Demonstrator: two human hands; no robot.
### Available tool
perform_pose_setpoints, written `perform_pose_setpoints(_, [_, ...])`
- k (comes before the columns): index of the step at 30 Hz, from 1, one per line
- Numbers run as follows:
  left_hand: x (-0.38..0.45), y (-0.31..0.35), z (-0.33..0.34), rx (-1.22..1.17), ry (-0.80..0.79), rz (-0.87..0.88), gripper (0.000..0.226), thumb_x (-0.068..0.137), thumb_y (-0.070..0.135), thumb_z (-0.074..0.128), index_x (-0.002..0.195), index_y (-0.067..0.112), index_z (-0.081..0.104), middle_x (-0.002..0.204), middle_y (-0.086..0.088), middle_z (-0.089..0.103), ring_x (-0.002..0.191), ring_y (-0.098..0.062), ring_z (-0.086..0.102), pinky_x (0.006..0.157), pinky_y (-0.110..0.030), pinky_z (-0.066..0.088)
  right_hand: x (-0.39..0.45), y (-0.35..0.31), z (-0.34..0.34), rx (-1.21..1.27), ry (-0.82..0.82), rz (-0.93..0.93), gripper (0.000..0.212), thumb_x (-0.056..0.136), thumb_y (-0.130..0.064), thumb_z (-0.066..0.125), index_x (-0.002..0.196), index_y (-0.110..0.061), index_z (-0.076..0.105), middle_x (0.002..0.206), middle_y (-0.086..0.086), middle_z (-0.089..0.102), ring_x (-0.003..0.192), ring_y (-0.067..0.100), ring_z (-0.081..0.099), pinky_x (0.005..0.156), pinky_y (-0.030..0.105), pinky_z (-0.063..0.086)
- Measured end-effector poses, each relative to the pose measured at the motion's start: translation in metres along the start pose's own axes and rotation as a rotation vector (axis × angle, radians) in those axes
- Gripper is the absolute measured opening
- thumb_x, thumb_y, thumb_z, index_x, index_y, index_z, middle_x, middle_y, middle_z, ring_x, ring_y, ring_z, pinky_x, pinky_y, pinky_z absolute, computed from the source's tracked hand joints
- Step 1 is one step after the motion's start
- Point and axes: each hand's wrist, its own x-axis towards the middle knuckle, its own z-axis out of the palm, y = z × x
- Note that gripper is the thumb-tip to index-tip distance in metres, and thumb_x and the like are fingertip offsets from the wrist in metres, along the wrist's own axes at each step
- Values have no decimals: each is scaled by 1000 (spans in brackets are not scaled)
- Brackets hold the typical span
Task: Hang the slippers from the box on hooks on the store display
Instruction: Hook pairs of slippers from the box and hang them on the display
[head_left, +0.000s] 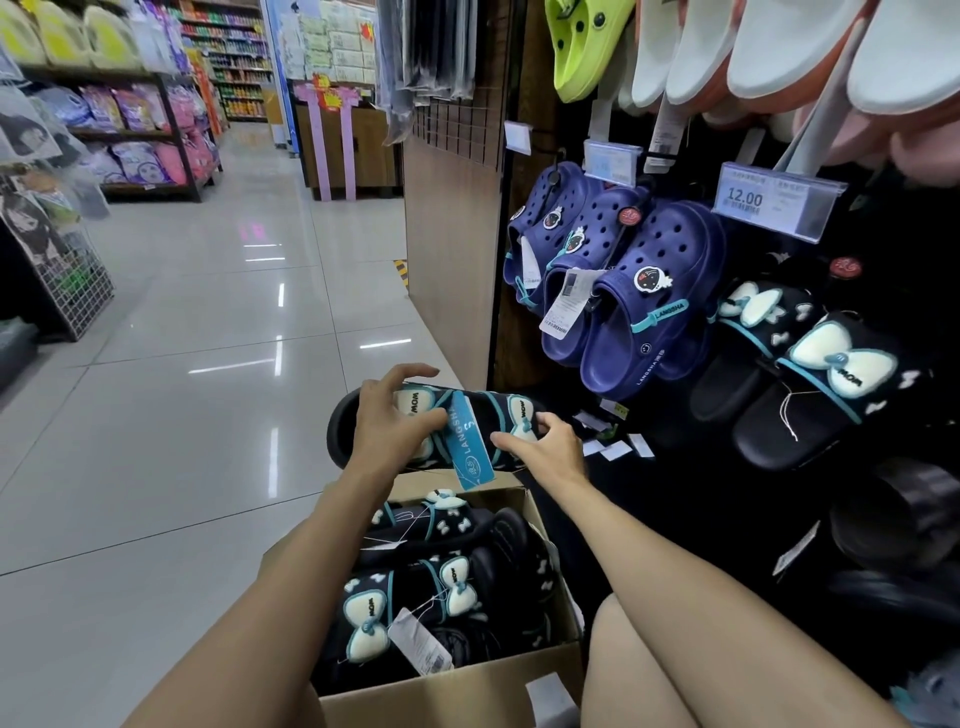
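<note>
From the head view, you have a pair of black slippers (457, 421) held up above the open cardboard box (467, 691), just in front of the dark display. Your left hand (387, 421) curls over the heel end, thumb on the strap and fingers spread across the far edge. Your right hand (545, 444) pinches the toe end near a white bow. So both sets of fingers are clamped on the pair rather than loose.

Judging by its look, the pair is moulded foam or soft rubber. Expect it to be light, a little springy, matte rather than slick, and in no way fragile. The soles look thick and rounded, the straps broad with teal piping and puffy cream bows. A teal hang card (470, 447) runs across the middle and seems to bind the two slippers together. That card is thinner and bends easily, so I would carry the weight by the soles and use the card's top only to meet a hook.

More pairs of the same design (410, 587) lie packed in the box, with paper tags on strings that could snag as you lift. On the display, matching black slippers (795, 374) already hang to the right, beside navy clogs (644, 306) with holes and charms, under a price label (769, 200). The hook you will use is not clearly visible from here.
</note>
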Motion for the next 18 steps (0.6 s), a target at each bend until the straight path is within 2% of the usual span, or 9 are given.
perform_pose_setpoints(3, [1,-3,-1,-39,12,-13,44,78,7,72,110,37,65,117,-8,49,99,-25,62,73,-32,60,-1,-1,2,30,-12,11,92,44,-70,73,123,-23,63,116,-4,67,108,16,62,93,44,54])
perform_pose_setpoints(6, [-2,-7,2,25,19,-2,44,74,6,73,106,35,66,111,-4,45,98,-24,60,79,-35,59,0,2,8,5,-88,16,90,54,-63,80,127,-18,54,123,-3,55,116,17,54,100,42,48])
perform_pose_setpoints(9, [-4,-8,6,97,-19,23,46,73,4,73,108,32,66,108,-3,43,96,-17,56,74,-16,48,1,2,13,193,-120,115,89,49,-64,86,116,-14,52,119,4,59,108,18,61,98,40,52])
perform_pose_setpoints(11, [-7,-8,9,102,-57,28,46,73,4,73,109,31,65,108,-4,43,92,-12,53,68,-7,43,3,3,16,324,-119,200,103,38,-65,89,115,-6,55,112,10,65,99,23,69,90,38,58])
perform_pose_setpoints(13, [-8,-8,11,106,-85,38,47,73,3,73,109,31,65,108,-4,44,91,-7,52,66,-5,42,10,10,20,437,-81,275,122,16,-68,92,112,0,62,105,15,72,89,26,74,81,38,62])
perform_pose_setpoints(14, [-8,-8,12,110,-94,39,47,72,2,73,109,31,64,108,-5,45,90,-6,52,66,-5,42,14,14,23,475,-61,288,124,10,-67,92,111,0,64,102,15,73,86,27,75,79,41,62])
perform_pose_setpoints(18, [-5,-10,12,102,-71,44,47,71,3,75,108,31,63,110,-5,48,93,-6,52,71,-9,41,10,7,20,440,29,267,95,27,-62,90,102,-7,70,93,8,75,79,20,75,75,37,63])
